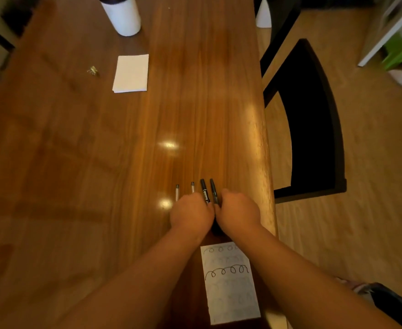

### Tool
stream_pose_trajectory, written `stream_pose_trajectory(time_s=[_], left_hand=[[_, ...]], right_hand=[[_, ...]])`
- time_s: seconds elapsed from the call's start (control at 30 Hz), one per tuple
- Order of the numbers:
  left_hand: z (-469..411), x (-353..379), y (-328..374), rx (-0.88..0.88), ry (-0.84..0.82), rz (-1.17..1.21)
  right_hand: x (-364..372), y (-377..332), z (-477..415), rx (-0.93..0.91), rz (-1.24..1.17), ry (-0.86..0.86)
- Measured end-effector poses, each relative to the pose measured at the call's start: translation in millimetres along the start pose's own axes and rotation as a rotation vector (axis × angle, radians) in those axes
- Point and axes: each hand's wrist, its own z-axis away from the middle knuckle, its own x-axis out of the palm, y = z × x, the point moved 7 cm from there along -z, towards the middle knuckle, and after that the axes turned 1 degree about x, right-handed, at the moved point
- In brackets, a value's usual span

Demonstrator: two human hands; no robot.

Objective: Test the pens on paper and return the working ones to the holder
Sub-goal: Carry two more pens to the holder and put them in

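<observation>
4 pens (204,189) end hidden under left hand (191,213) and right hand (239,210)

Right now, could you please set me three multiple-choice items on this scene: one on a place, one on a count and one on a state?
1. Where does the blank paper stack lie?
A. on the chair
B. on the table, beyond the pens
C. on the floor

2. How many pens stick out past the left hand and right hand?
A. two
B. six
C. four

3. The sheet nearest the person is:
A. marked with loops
B. blank
C. crumpled

Answers:
1 B: the stack rests on the wood, farther from the person than the pens.
2 C: two white pens and two black pens show beyond the knuckles.
3 A: rows of looping scribbles cross the flat sheet.
</observation>
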Motion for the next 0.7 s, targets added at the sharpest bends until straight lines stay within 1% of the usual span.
stream_pose_trajectory(time_s=[0.2, 0.3, 0.4, 0.47, 0.53, 0.6, 0.7], left_hand=[[-3.7, 2.5, 11.8, 0.053, -0.034, -0.055], [-1.5, 1.4, 13.4, 0.051, -0.052, -0.023], [6.3, -5.8, 15.5, 0.111, -0.011, 0.053], [16.9, -8.6, 14.6, 0.161, -0.014, 0.189], [31.2, -6.6, 8.5, 0.181, -0.069, 0.378], [49.7, -0.9, -3.8, 0.145, -0.154, 0.583], [85.8, 13.1, -26.4, 0.024, -0.268, 0.884]], right_hand=[[6.0, 3.6, -5.2, 0.053, 0.005, -0.041], [5.0, 7.9, -2.5, 0.068, 0.013, -0.058], [-3.4, 16.4, 9.3, 0.075, -0.018, -0.018], [-10.0, 23.0, 24.1, 0.063, -0.12, 0.017], [-14.9, 32.0, 44.8, 0.069, -0.297, 0.029], [-14.2, 42.4, 70.2, 0.09, -0.484, -0.006], [-1.2, 58.0, 114.4, 0.126, -0.654, -0.133]])
